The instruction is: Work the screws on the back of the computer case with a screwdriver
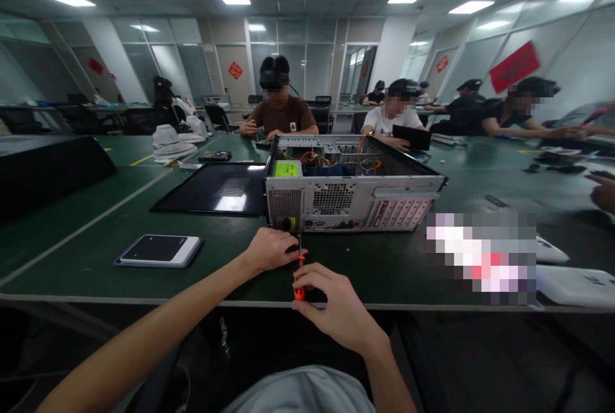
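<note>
On your left, a black panel (206,190) lies flat on the bench (72,259) beside the computer case (356,184), probably parked there to keep the open interior uncovered. Your left hand (271,250) is bunched low at the case's rear, by the shaft of the orange screwdriver (300,262), seemingly to steady it, though I cannot tell whether its fingers grip anything. The case sits straight ahead with its back facing you, and your right hand holds the screwdriver's handle between fingers and thumb, likely for fine turning control.
</note>
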